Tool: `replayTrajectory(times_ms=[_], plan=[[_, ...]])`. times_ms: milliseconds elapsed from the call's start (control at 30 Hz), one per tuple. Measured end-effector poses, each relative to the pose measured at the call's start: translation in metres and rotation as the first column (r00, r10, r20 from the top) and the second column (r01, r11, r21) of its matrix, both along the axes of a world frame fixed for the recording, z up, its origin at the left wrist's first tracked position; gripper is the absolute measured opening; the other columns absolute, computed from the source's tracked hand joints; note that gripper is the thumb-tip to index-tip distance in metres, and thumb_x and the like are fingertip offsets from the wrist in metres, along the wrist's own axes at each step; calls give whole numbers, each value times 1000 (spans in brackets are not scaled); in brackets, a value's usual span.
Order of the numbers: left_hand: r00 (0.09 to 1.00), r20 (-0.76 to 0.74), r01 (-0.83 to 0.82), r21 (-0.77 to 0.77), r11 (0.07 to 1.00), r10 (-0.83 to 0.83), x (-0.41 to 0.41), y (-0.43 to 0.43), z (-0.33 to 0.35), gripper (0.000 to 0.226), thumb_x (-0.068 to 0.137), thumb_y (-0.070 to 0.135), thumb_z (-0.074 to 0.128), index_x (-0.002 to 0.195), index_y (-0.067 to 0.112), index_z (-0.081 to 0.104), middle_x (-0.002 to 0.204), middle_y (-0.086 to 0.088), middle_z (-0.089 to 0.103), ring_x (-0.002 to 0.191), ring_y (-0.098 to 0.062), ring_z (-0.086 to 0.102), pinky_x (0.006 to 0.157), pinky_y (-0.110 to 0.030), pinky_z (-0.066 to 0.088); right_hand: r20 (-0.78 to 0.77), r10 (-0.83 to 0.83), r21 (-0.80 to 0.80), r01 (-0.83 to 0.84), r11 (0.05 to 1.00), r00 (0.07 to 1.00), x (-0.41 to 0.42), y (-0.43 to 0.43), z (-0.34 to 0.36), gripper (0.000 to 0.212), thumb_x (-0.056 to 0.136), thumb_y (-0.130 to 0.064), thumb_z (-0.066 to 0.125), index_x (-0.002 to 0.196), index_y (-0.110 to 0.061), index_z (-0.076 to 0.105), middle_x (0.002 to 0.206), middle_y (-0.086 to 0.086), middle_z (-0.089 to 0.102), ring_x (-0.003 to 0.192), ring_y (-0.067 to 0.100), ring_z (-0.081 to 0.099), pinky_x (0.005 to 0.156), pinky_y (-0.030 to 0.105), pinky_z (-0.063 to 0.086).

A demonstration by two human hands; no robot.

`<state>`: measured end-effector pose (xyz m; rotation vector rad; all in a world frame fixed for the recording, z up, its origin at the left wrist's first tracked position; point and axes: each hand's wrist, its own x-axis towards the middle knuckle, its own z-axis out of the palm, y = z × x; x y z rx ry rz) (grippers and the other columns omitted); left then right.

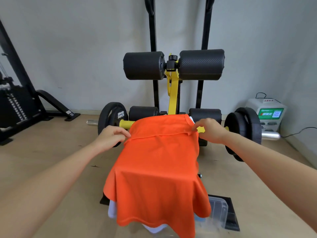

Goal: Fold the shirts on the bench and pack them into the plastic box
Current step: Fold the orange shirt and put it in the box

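The orange shirt [159, 160] covers the bench [172, 98], half hiding the plastic box [220, 210].

The bench pad lay wholly hidden under the orange shirt [159, 169]. White cloth [113, 211] beneath it showed only as scraps at the bench's near end. The shirt's hanging hem covered much of the plastic box [219, 210]. Print on the charger label [271, 114] was too small to read.

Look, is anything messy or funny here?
A little. The orange shirt hangs lopsided, its near hem wavy and drooping over the plastic box below. White cloth pokes out underneath at the near left. The left hand and right hand pinch its far fold.
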<state>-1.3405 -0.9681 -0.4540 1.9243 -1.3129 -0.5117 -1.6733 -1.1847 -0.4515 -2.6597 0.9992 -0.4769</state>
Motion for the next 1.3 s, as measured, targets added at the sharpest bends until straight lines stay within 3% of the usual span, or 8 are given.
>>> replayTrajectory(times_ms=[133, 300, 433, 567, 733, 900, 1033, 1300], plan=[[994, 85, 73, -86, 994, -66, -34, 20, 2, 24, 68, 21, 64, 83, 33, 78, 91, 13, 76, 95, -4, 68, 93, -34, 52, 192, -3, 117, -20, 993, 981, -25, 39, -8, 19, 83, -7, 71, 94, -23, 73, 96, -13, 70, 87, 2, 61, 76, 11, 45], [911, 350, 273, -109, 956, -220, -95, 41, -5, 20, 75, 39, 66, 94, 40, 72, 100, 25, 69, 104, 4, 58, 93, -22, 42, 236, -50, 355, -38, 934, 971, -54, 84, -30, 8, 85, -13, 73, 93, -17, 71, 91, -3, 72, 84, 14, 67, 80, 33, 57], [777, 505, 452, -30, 891, -377, -140, 51, -17, 32, 82, 46, 64, 112, 36, 70, 114, 21, 64, 111, -1, 52, 101, -23, 38, 123, -242, 670, 100, 736, 962, -73, 121, -50, 24, 87, -18, 71, 109, -14, 60, 103, 9, 66, 91, 22, 65, 76, 37, 59], [713, 592, 429, 55, 902, -376, -165, 50, -35, 51, 86, 60, 54, 134, 45, 56, 142, 24, 48, 132, -2, 38, 102, -30, 32, 57, -291, 829, 117, 546, 955, -87, 142, -80, 56, 82, -29, 78, 127, -17, 48, 115, 10, 64, 103, 20, 64, 85, 38, 56], [725, 626, 368, 4, 930, -289, -170, 44, -43, 50, 85, 67, 44, 129, 49, 59, 136, 28, 50, 128, -3, 41, 97, -32, 34, 66, -322, 873, 102, 477, 944, -86, 155, -109, 59, 79, -25, 82, 129, -13, 51, 108, 6, 65, 102, 20, 63, 88, 32, 52], [742, 623, 359, -60, 931, -246, -174, 41, -45, 43, 84, 64, 50, 120, 46, 65, 126, 27, 56, 120, -4, 47, 93, -37, 41, 49, -285, 888, 88, 451, 957, -92, 163, -124, 37, 81, -31, 80, 113, -17, 68, 101, -2, 70, 99, 13, 62, 97, 39, 49], [756, 618, 343, -97, 934, -214, -178, 40, -47, 38, 83, 60, 53, 115, 44, 67, 121, 25, 58, 116, -6, 50, 92, -40, 42, 43, -309, 901, 97, 422, 950, -92, 165, -128, 51, 80, -41, 79, 123, -23, 59, 116, -3, 63, 109, 14, 58, 89, 31, 48], [763, 617, 322, -106, 941, -192, -183, 41, -46, 35, 83, 58, 55, 111, 42, 67, 118, 24, 59, 114, -8, 51, 90, -38, 41, 140, -387, 898, 48, 438, 911, -91, 150, -126, 14, 88, -24, 72, 87, -19, 58, 92, 3, 63, 88, 17, 56, 77, 31, 42]])
